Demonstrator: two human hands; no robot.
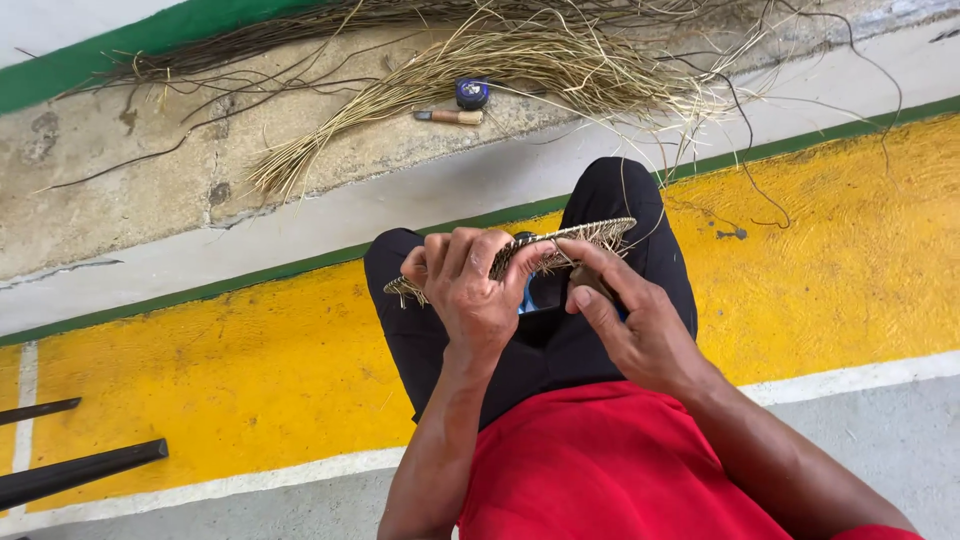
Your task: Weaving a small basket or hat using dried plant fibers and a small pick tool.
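So, left hand (470, 290) clamps the near edge of a flat woven disc (575, 240), fingers curled over its rim, thumb side under; the disc sits edge-on to the camera, tilted, held above the black-trousered knees (610, 200). Most of the disc sticks out past the left hand toward the right hand (630, 320). That hand touches the disc's underside, fingers pinched narrow on something small and dark, can't tell what. Beyond the disc, on the concrete ledge (150, 190), lies a loose bundle of straw (480, 60); a wooden-handled knife (450, 117) and a blue tape measure (472, 93) rest just beside it. Yellow floor (250, 380) lies below the disc.
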